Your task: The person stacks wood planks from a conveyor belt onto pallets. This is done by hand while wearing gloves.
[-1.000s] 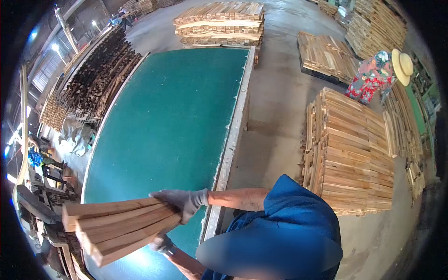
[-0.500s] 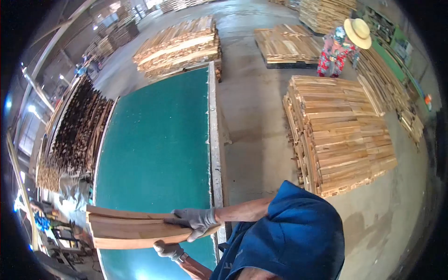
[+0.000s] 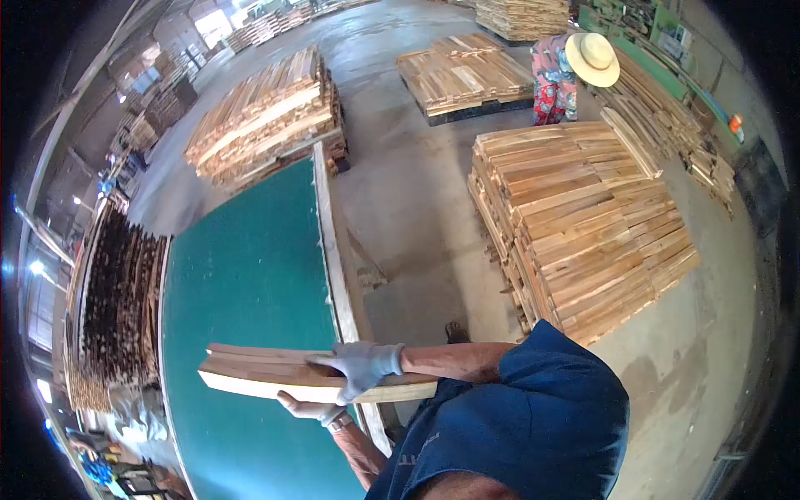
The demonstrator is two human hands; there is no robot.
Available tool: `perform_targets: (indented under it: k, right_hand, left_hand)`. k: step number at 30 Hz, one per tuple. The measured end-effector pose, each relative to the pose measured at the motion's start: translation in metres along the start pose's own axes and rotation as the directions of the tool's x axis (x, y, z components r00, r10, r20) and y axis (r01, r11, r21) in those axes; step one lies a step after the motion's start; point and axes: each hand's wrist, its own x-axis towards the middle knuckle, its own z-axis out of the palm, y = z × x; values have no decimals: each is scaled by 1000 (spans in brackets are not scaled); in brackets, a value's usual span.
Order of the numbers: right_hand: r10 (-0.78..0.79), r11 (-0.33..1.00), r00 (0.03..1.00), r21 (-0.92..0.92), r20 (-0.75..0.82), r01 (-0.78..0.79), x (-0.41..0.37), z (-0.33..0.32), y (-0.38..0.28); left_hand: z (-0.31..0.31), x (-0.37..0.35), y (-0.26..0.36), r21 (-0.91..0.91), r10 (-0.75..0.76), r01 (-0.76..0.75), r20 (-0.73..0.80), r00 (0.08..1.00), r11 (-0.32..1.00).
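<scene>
- Boards (image 3: 267, 367): shifted since the earlier frame; near end now past the table edge (image 3: 332, 242).
- Right hand (image 3: 364, 368): clamped across boards, over green table (image 3: 242, 283).
- Left hand (image 3: 315, 410): at boards' lower edge; closure cannot be determined.
- Wood stack (image 3: 592, 217): beyond right grip.

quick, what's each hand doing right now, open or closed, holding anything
Right hand: closed on the wooden pieces.
Left hand: at the same pieces' lower edge; open or closed can't be told.

Wide head-worn view, facing forward and down
</scene>
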Motion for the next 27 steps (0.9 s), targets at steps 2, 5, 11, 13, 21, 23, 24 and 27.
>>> perform_targets:
  k: [2,5,11,13,21,23,24,27]
  right_hand:
    - [52,996,998,70,-35,-50,-6,-29,39]
    - [115,986,993,127,-26,-111,-20,-80,79]
    - [168,898,980,427,-104,-108,-18,-128,168]
    - [55,851,951,513,-303,114,-18,-137,194]
    - [489,530,681,806,-544,264,-60,-257,280]
    - [629,410,590,861,-507,302,-71,-313,301]
    - [592,465,553,809,-587,360,-75,-345,309]
    - [617,347,611,868,-496,354,-86,-454,375]
  left_hand:
    - [56,-10,-32,-30,-93,92,-41,995,995]
    - [86,12,-90,-20,-199,201,70,978,979]
    - [201,35,-145,69,-485,511,443,754,857]
    - [230,47,-168,148,-533,522,407,742,840]
    - [341,91,-228,466,-628,452,348,696,760]
    - [336,86,-224,439,-510,327,407,758,837]
    - [329,85,-222,424,-440,253,435,785,870]
    - [259,79,-225,515,-455,207,419,786,832]
